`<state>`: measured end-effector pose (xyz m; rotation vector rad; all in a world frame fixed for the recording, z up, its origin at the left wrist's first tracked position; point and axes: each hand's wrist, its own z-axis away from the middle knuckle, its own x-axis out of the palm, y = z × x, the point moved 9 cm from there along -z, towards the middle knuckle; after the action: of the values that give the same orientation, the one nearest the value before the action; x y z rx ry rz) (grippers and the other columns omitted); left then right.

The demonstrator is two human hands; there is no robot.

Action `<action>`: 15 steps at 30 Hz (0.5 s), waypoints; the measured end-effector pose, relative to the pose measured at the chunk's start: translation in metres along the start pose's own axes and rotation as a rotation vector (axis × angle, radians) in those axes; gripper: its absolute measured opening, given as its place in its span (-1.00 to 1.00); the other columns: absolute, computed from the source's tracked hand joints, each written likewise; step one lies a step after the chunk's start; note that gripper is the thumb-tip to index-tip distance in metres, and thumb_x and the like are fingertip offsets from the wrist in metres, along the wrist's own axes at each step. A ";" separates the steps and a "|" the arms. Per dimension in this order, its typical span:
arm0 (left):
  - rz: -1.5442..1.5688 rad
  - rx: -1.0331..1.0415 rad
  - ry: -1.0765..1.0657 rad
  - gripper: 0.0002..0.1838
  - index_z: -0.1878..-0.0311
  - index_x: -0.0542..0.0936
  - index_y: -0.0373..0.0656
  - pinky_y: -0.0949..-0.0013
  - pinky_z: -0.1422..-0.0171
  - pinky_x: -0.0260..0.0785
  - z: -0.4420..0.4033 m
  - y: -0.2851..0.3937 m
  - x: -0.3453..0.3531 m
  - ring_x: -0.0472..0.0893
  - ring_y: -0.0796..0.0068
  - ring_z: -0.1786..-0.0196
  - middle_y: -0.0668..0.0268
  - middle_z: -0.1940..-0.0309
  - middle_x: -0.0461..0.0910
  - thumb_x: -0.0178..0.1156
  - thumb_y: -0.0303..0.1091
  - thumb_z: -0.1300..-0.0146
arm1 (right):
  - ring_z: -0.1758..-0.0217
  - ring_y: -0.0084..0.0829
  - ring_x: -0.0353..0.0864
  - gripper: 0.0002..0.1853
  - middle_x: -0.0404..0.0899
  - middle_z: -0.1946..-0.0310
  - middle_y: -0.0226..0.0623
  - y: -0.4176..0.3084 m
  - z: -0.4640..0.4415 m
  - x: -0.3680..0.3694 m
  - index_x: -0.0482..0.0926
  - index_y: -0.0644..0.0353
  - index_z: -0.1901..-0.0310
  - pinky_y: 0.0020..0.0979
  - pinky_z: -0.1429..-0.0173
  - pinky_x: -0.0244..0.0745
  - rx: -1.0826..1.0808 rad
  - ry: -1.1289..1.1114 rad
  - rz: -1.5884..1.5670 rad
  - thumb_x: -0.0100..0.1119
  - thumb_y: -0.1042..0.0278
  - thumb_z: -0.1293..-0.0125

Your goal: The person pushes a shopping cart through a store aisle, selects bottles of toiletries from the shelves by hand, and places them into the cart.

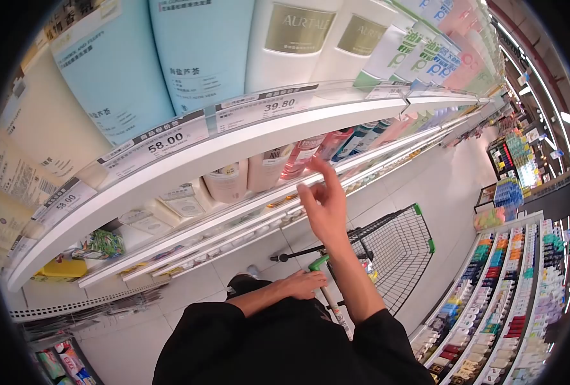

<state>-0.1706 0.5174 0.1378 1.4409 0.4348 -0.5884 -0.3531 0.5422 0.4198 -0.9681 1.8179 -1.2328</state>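
Note:
My right hand [327,205] is raised beside the lower shelf, its thumb and forefinger apart and bent, with nothing between them. Just behind its fingertips stands a pink bottle [300,157], next to another pinkish-red bottle [334,142]; I cannot tell whether the fingers touch either. Lower down, my left hand [303,284] is closed over the handle [328,296] of a shopping cart [394,253]. The cart's wire basket has green corners, and a small colourful package [368,269] shows inside it, partly hidden by my right forearm.
Above runs a white shelf [246,138] with price labels, holding large blue bottles [201,51] and white bottles [288,58]. More shelf tiers lie beneath it. Across the tiled aisle [452,173], a long rack of bottles [490,301] stands on the right.

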 end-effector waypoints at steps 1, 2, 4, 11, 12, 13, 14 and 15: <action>0.009 0.009 0.009 -0.38 -0.38 0.40 -0.04 0.01 -0.29 0.27 0.000 -0.001 0.000 0.20 0.34 -0.53 0.31 -0.44 0.28 0.17 -0.36 -0.19 | 0.42 -0.78 0.40 -0.53 0.61 0.22 -0.37 -0.009 -0.013 0.009 0.42 0.32 -0.26 -0.63 0.38 0.33 -0.001 -0.006 0.002 0.23 0.56 -0.32; 0.019 0.017 0.017 -0.38 -0.38 0.40 -0.03 0.02 -0.28 0.28 0.001 -0.002 0.001 0.19 0.34 -0.54 0.32 -0.44 0.27 0.16 -0.37 -0.19 | 0.47 -0.73 0.42 -0.50 0.62 0.30 -0.35 -0.014 -0.023 0.015 0.44 0.32 -0.25 -0.59 0.34 0.37 0.030 0.007 -0.023 0.29 0.50 -0.29; 0.019 0.000 -0.008 -0.38 -0.37 0.40 -0.03 0.01 -0.26 0.28 0.001 0.000 -0.004 0.19 0.33 -0.54 0.32 -0.44 0.27 0.16 -0.38 -0.19 | 0.52 -0.69 0.44 -0.47 0.62 0.37 -0.34 -0.023 -0.040 0.025 0.46 0.31 -0.25 -0.56 0.30 0.42 0.057 0.009 -0.045 0.35 0.44 -0.25; 0.050 0.015 -0.016 -0.43 -0.30 0.43 -0.04 -0.01 -0.20 0.34 -0.002 -0.003 -0.006 0.21 0.30 -0.52 0.31 -0.40 0.30 0.17 -0.38 -0.16 | 0.47 -0.48 0.61 -0.65 0.71 0.35 -0.18 -0.042 -0.069 0.055 0.62 0.40 0.03 -0.48 0.39 0.48 -0.122 -0.038 0.366 0.35 0.41 -0.18; 0.027 0.061 0.051 -0.46 -0.26 0.45 -0.04 -0.02 -0.16 0.37 -0.001 -0.001 -0.010 0.25 0.29 -0.49 0.30 -0.36 0.32 0.17 -0.38 -0.14 | 0.44 -0.40 0.66 -0.68 0.71 0.41 -0.14 -0.046 -0.070 0.055 0.65 0.41 0.11 -0.44 0.37 0.52 -0.175 -0.012 0.448 0.35 0.38 -0.15; 0.023 0.057 0.063 -0.46 -0.26 0.45 -0.04 -0.02 -0.16 0.37 -0.003 -0.004 -0.012 0.25 0.29 -0.49 0.30 -0.36 0.32 0.17 -0.38 -0.14 | 0.44 -0.40 0.66 -0.68 0.71 0.41 -0.14 -0.048 -0.072 0.057 0.65 0.41 0.11 -0.44 0.37 0.52 -0.184 -0.022 0.446 0.35 0.38 -0.15; 0.016 0.036 0.045 -0.46 -0.26 0.45 -0.04 -0.02 -0.15 0.38 -0.004 -0.007 -0.010 0.27 0.29 -0.47 0.29 -0.33 0.33 0.18 -0.38 -0.14 | 0.43 -0.36 0.68 -0.68 0.71 0.38 -0.12 -0.046 -0.073 0.058 0.66 0.41 0.12 -0.42 0.33 0.54 -0.148 -0.031 0.432 0.35 0.37 -0.15; 0.016 0.018 0.021 -0.46 -0.25 0.45 -0.04 -0.03 -0.13 0.39 -0.003 -0.005 -0.007 0.29 0.30 -0.45 0.29 -0.31 0.34 0.18 -0.38 -0.14 | 0.41 -0.32 0.70 -0.68 0.72 0.35 -0.10 -0.042 -0.070 0.058 0.66 0.42 0.13 -0.40 0.30 0.56 -0.104 -0.039 0.421 0.34 0.36 -0.14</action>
<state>-0.1792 0.5209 0.1384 1.4678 0.4352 -0.5655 -0.4329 0.5088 0.4704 -0.6125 1.9440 -0.8613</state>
